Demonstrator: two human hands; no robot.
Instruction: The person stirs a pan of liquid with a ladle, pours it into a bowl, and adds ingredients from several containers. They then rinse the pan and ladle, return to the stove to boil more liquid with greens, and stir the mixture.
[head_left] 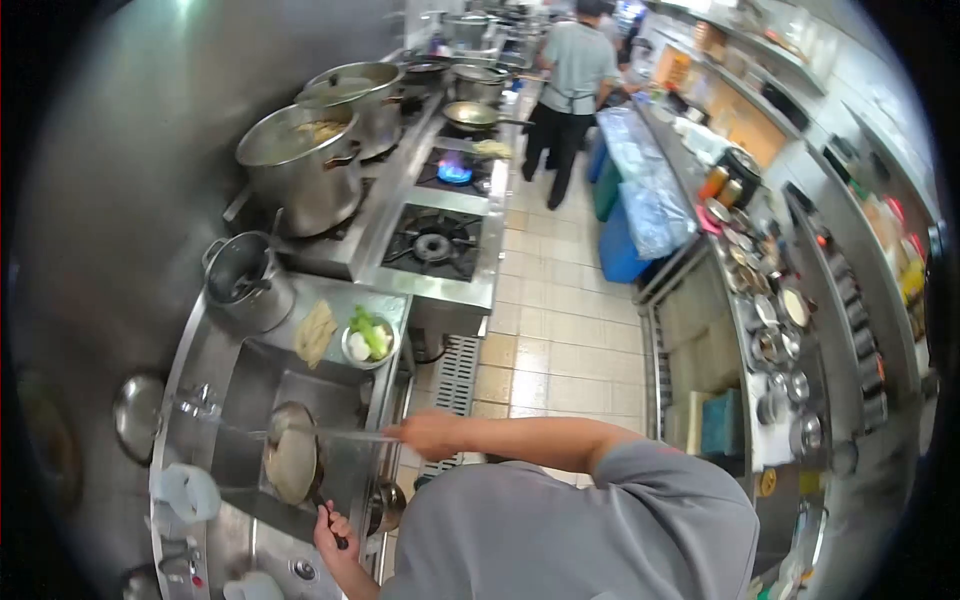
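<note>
My left hand (335, 535) is closed around the dark handle of a frying pan (290, 472), which is held tilted over the metal sink (345, 395). My right hand (430, 436) grips the long handle of a metal ladle (350, 434). Its far end reaches the upper side of the pan, where a rounded part overlaps the rim; blur hides whether they touch. The tap (198, 402) stands at the sink's far side, its spout pointing toward the pan. A bowl of green and white vegetables (370, 338) and a crumpled cloth (316, 334) lie on the counter beside the sink.
Large stockpots (300, 185) and a smaller pot (248, 280) stand along the wall. One stove burner has a blue flame (455, 174); a wok (472, 116) sits beyond it. Another person (580, 80) stands in the tiled aisle (560, 340). Shelves and a cluttered counter line the right.
</note>
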